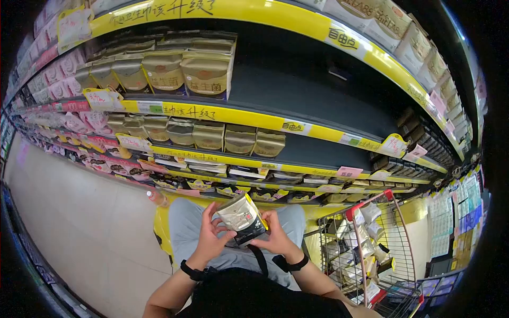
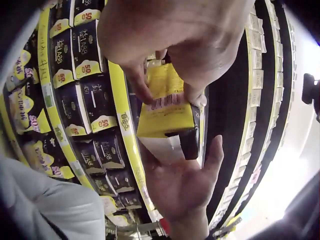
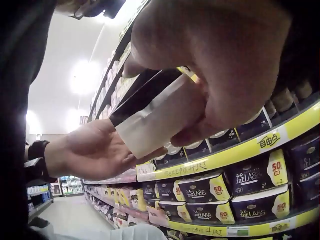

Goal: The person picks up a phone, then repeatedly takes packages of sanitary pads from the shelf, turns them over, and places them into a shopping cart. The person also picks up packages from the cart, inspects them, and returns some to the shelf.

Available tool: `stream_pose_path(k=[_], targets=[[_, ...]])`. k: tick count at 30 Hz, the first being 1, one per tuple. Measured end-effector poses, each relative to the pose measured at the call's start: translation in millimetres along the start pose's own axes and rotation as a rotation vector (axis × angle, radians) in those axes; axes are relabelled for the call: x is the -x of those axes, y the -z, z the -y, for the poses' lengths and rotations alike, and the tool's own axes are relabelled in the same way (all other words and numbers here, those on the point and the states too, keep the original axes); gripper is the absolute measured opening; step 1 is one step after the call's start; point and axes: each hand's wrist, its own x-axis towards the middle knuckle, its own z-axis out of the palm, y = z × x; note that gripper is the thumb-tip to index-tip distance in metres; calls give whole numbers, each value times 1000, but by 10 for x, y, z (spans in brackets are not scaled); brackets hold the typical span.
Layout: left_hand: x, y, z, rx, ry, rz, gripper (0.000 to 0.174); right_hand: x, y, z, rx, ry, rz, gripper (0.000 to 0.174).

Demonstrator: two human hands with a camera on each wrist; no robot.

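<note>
In the head view, a pack of sanitary pads [image 1: 239,216], pale gold above and black below, is held tilted over the person's lap. The left hand [image 1: 212,237] grips its left side with the thumb across the front. The right hand [image 1: 277,237] holds the lower right corner, thumb beneath and fingers along the side. Seen from the left wrist, the pack's yellow side [image 2: 167,120] bears a barcode, with left fingers pinching both edges. From the right wrist, right fingers hold the whitish face [image 3: 162,117], while the left palm [image 3: 95,150] lies against the far end.
Shelves with yellow edge strips [image 1: 254,123] stand in front, carrying gold packs [image 1: 207,74] and dark boxes [image 3: 207,189]. A wire shopping cart [image 1: 389,196] with several packs in it is at the right. A bottle [image 1: 157,197] stands on the floor by the left knee.
</note>
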Motion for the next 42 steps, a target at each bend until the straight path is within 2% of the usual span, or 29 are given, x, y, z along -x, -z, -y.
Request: stream_pose_path(k=[1,4,5,6,7,8,9,11,13,16,18,19,22,23,26,27,28,30,31,34,37,38,40,42], targets=[[11,-7,40,-2,12,1,94,39,21,-88,-50,2,-7,64],[22,-7,87,-31,51,67,85,170,153,-310,-83,-239,119,56],[13,-5,76,-47,72,120,81,219,146,-350,-42,-226,54,54],[3,-14,56,-63,93,172,78,215,122,-241,-114,-247,11,55],[10,-45,39,-47,74,184,63,213,90,-116,-187,-266,-29,56],[17,-18,89,-95,93,231,59,209,70,3,-260,-281,-67,56],[16,30,179,-144,109,277,55,211,94,106,41,-232,-62,67],[17,46,222,-212,115,327,44,243,58,80,-78,-220,-5,74],[37,18,224,-180,133,288,45,295,-28,22,-167,-208,3,80],[12,-93,122,-179,159,229,43,320,-60,-165,-212,-240,25,75],[62,-41,264,-143,195,194,40,298,-60,-235,-248,-178,49,69],[92,-7,325,-194,137,257,37,278,-62,-224,-301,-147,68,68],[89,349,844,-322,169,485,49,282,-67,-220,-335,-113,65,64],[120,397,909,-245,314,544,58,269,-57,-96,-379,-131,49,63],[197,82,545,-165,303,460,49,265,-34,-169,-393,-134,-80,63],[168,40,477,-204,298,502,47,262,-20,-184,-377,-128,-135,62],[138,10,419,-243,294,544,45,245,56,-146,-237,-98,-199,59],[140,-33,410,-326,270,601,39,192,201,-377,-151,-27,-371,56],[146,-60,424,-371,248,614,36,172,292,-411,-258,-130,-458,58],[183,-187,308,-503,190,549,27,68,829,-154,42,-51,-434,69],[165,-157,283,-564,130,540,25,-109,1297,103,567,36,-514,68],[157,-118,337,-552,102,530,24,-187,1426,148,646,33,-559,66],[129,-103,347,-538,80,509,24,-363,1706,122,596,98,-605,64],[122,-87,300,-537,98,485,23,-513,1954,247,845,124,-584,61]])
